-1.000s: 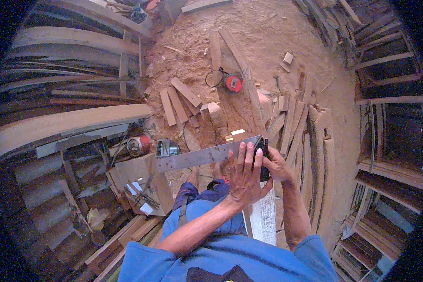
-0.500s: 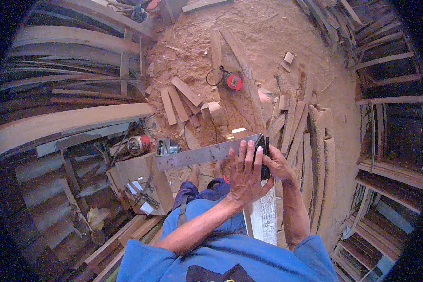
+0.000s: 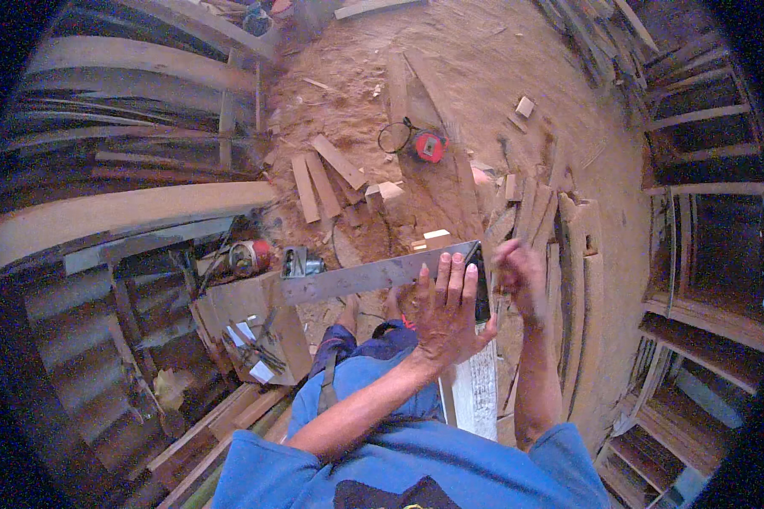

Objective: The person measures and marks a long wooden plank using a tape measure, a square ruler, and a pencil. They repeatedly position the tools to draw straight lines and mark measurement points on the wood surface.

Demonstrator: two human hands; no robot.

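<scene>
A carpenter's square with a long metal blade [image 3: 356, 278] and a black stock [image 3: 483, 293] lies across a board, whose white-streaked near end [image 3: 474, 399] shows below it. Flat on the square, near its corner, rests my left hand [image 3: 446, 310], fingers stretched out and thumb out toward the stock. My right hand [image 3: 522, 280] is just right of the stock and apart from it. Motion smears its fingers, which look bent; whether they hold anything is unclear. A small pale wood block [image 3: 436, 234] sits just beyond the blade.
Farther along the board lies a red tape measure [image 3: 429, 148] beside a black cord loop. Short wood offcuts [image 3: 321, 187] are scattered over sawdust at the left. A power tool [image 3: 250, 257] stands near a wooden box [image 3: 272, 318]. Long timber pieces [image 3: 579, 297] lie at the right.
My right hand has come off the square's black stock and moved a little to the right, blurring. My left hand stays flat on the square.
</scene>
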